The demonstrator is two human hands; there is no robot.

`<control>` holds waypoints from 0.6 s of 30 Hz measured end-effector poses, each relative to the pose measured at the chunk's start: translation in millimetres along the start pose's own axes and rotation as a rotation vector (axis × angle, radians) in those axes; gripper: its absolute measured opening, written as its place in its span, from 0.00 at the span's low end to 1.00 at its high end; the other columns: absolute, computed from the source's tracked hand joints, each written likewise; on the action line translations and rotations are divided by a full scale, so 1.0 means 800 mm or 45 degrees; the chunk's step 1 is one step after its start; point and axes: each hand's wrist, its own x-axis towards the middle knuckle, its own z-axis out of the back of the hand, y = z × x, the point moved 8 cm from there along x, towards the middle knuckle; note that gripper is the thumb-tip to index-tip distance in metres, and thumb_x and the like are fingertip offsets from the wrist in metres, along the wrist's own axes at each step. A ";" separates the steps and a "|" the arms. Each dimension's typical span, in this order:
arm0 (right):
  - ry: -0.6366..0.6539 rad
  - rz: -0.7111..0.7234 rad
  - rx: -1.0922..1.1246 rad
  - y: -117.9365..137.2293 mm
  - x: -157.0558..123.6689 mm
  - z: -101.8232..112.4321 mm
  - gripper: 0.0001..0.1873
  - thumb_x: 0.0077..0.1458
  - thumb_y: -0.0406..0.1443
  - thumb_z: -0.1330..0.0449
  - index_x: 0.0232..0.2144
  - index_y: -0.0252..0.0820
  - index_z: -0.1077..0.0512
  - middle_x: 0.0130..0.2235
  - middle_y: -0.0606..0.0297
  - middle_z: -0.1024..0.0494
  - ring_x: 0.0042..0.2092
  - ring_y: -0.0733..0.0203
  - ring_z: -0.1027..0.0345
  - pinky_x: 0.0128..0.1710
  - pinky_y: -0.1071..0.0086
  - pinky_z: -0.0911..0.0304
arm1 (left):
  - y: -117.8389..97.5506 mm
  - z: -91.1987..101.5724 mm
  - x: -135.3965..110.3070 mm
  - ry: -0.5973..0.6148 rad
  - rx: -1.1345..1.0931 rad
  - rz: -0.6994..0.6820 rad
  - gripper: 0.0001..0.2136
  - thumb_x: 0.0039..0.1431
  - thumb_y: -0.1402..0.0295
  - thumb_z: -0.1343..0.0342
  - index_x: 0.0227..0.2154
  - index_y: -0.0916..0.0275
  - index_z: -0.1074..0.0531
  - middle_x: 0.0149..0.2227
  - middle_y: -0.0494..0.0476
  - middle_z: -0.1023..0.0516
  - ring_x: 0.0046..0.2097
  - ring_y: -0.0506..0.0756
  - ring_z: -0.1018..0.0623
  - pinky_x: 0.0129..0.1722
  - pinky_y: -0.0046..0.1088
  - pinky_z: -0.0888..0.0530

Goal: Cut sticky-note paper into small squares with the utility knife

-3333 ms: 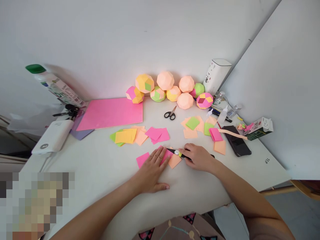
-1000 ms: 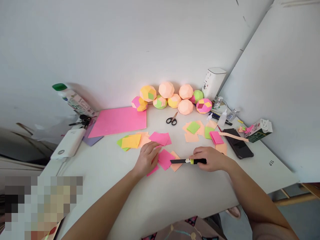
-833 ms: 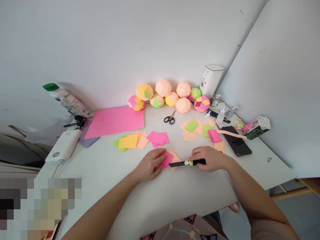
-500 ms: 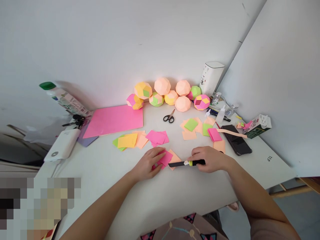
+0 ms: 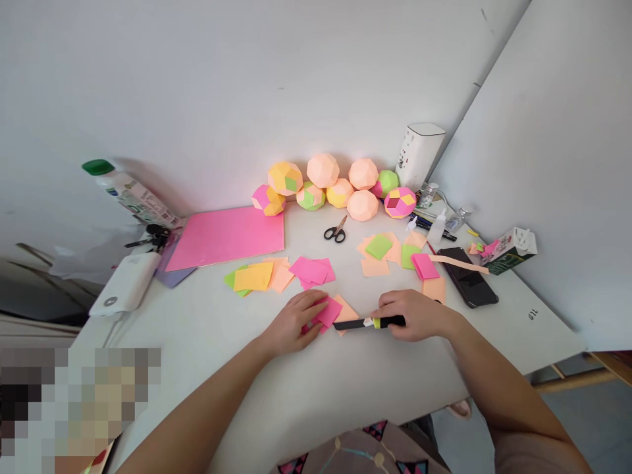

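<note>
Left fingers [image 5: 316,299]: thumb and forefinger apart over the pink squares [image 5: 330,312]; from my end I cannot tell whether they pinch them.
Right fingers [image 5: 388,299]: wrapped around the knife [image 5: 368,322] by its black handle.
Knife: nearly crosswise to me, flat dark blade, yellow-green collar; its tip is at the squares' right edge, touching or not I cannot tell.
Pink squares: thin flat paper, sharp-cornered, partly covered by my left hand, next to a peach square [image 5: 347,306].
Tabletop [image 5: 197,316]: pale and smooth, against a plain white wall [image 5: 222,79]; grey floor [image 5: 587,401] shows at lower right.
Balls [image 5: 322,171]: nine, faceted, clustered along the wall in peach, yellow, green and pink.
Board [image 5: 230,238]: flat, bright pink, left of the scissors [image 5: 336,232].
Phone [image 5: 469,276]: dark, slab-shaped, crossed by a peach strip [image 5: 459,264].
</note>
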 end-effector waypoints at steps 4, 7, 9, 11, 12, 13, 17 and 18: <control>-0.011 0.017 -0.009 0.002 0.001 0.000 0.26 0.45 0.28 0.48 0.46 0.46 0.23 0.36 0.63 0.25 0.34 0.61 0.32 0.34 0.69 0.37 | -0.001 0.001 0.000 -0.016 0.000 -0.009 0.20 0.63 0.70 0.51 0.58 0.59 0.38 0.55 0.65 0.33 0.57 0.62 0.33 0.55 0.47 0.31; -0.016 0.026 -0.006 0.002 0.000 0.001 0.25 0.45 0.29 0.48 0.45 0.45 0.23 0.36 0.62 0.25 0.34 0.61 0.32 0.34 0.69 0.37 | -0.001 0.003 0.001 -0.056 -0.017 -0.031 0.18 0.63 0.70 0.51 0.56 0.59 0.36 0.53 0.65 0.30 0.55 0.61 0.31 0.53 0.46 0.30; -0.014 0.031 0.003 0.002 0.000 0.001 0.25 0.45 0.29 0.48 0.45 0.45 0.23 0.36 0.62 0.25 0.34 0.61 0.32 0.34 0.68 0.37 | -0.002 0.005 0.001 -0.105 -0.039 -0.076 0.15 0.64 0.73 0.52 0.53 0.59 0.34 0.50 0.63 0.28 0.53 0.59 0.29 0.51 0.43 0.28; -0.013 0.030 0.004 0.002 0.000 0.000 0.25 0.45 0.29 0.48 0.46 0.45 0.23 0.36 0.62 0.25 0.34 0.61 0.32 0.34 0.68 0.37 | -0.003 0.010 0.000 -0.187 -0.019 -0.121 0.14 0.64 0.75 0.52 0.50 0.58 0.32 0.48 0.62 0.27 0.51 0.58 0.29 0.49 0.41 0.27; -0.016 0.029 0.001 0.001 -0.001 0.000 0.26 0.45 0.29 0.48 0.46 0.45 0.23 0.36 0.63 0.25 0.34 0.61 0.32 0.34 0.68 0.37 | -0.003 0.014 -0.001 -0.243 0.016 -0.131 0.13 0.64 0.75 0.52 0.49 0.58 0.31 0.47 0.62 0.27 0.50 0.58 0.28 0.47 0.41 0.27; -0.020 0.028 -0.002 0.001 -0.001 0.001 0.26 0.45 0.29 0.48 0.46 0.45 0.23 0.36 0.63 0.25 0.34 0.61 0.32 0.34 0.68 0.37 | -0.002 0.019 -0.003 -0.313 0.067 -0.128 0.13 0.63 0.76 0.51 0.48 0.58 0.30 0.45 0.61 0.27 0.48 0.57 0.28 0.45 0.40 0.27; -0.035 0.028 -0.009 0.001 -0.001 0.001 0.26 0.46 0.29 0.48 0.46 0.46 0.23 0.37 0.62 0.25 0.35 0.61 0.32 0.34 0.68 0.36 | 0.001 0.042 -0.017 -0.608 0.296 -0.045 0.15 0.62 0.77 0.51 0.48 0.55 0.30 0.36 0.56 0.27 0.35 0.52 0.28 0.32 0.30 0.29; -0.034 0.028 -0.014 0.002 -0.001 0.001 0.26 0.46 0.29 0.48 0.46 0.46 0.23 0.36 0.62 0.25 0.35 0.61 0.32 0.34 0.68 0.36 | 0.001 0.045 -0.020 -0.651 0.328 -0.025 0.16 0.62 0.77 0.51 0.49 0.54 0.31 0.34 0.55 0.28 0.33 0.51 0.29 0.30 0.28 0.30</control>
